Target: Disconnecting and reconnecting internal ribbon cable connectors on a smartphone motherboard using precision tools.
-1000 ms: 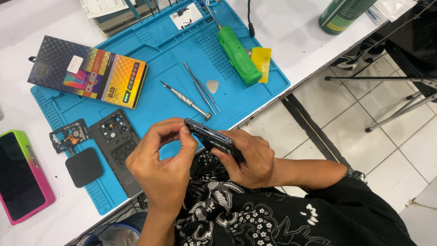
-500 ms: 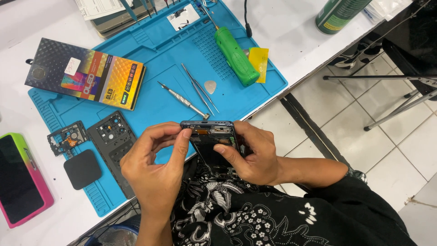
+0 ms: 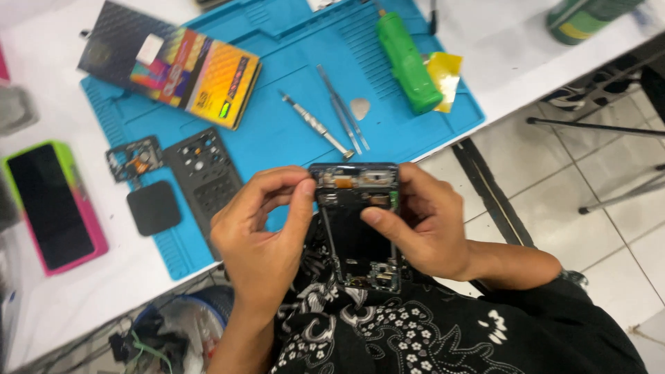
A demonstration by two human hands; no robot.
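Opened phone [image 3: 357,228] gripped by both hands' fingers [image 3: 303,201], past blue mat [image 3: 277,131] edge.

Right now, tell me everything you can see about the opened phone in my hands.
The opened phone is a dark rectangular body with its back off, showing small boards, an orange flex strip near the top and a metal part at the bottom. It faces up, held over the lap just off the blue mat. The left hand pinches its top left corner; the right hand holds its right edge, thumb across the middle.
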